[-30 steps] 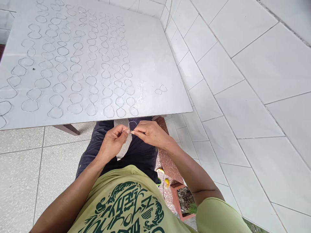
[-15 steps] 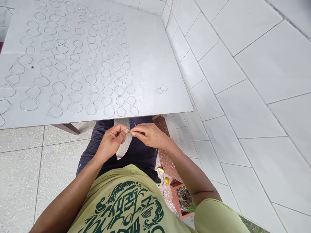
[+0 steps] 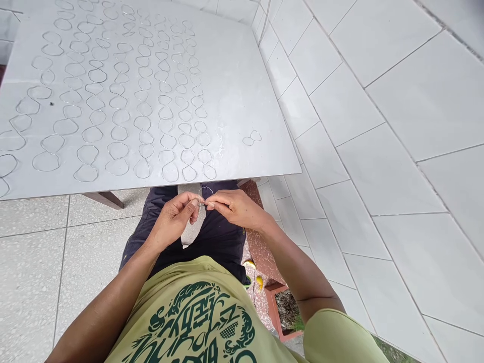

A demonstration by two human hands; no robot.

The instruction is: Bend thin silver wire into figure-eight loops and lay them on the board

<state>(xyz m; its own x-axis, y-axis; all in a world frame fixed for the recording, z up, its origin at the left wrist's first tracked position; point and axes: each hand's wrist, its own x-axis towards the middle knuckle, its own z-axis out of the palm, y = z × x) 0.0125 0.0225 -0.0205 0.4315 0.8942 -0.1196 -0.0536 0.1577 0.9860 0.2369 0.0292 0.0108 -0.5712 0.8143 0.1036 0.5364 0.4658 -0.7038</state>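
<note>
Between my two hands is a thin wire loop (image 3: 206, 188), its round part arching above my fingertips just off the table's front edge. My left hand (image 3: 177, 216) pinches the wire between thumb and forefinger. From the other side my right hand (image 3: 235, 205) pinches it too, with the fingertips of both hands nearly touching. The wire's lower part is mostly hidden by my fingers. On the white table (image 3: 242, 65) lie several rows of figure-eight wire pieces, the nearest being a wire figure eight (image 3: 206, 164) close to the edge.
A smaller wire figure eight (image 3: 252, 137) lies apart on the table's right side. White tiled wall (image 3: 340, 151) runs along the right. A table leg (image 3: 104, 199) shows below the left front edge. A reddish bench (image 3: 260, 237) and a planter (image 3: 278, 322) are by my right side.
Both hands have shifted very slightly to the right, and the wire loop shows a little wider above the fingers. The pieces on the table lie as before.
</note>
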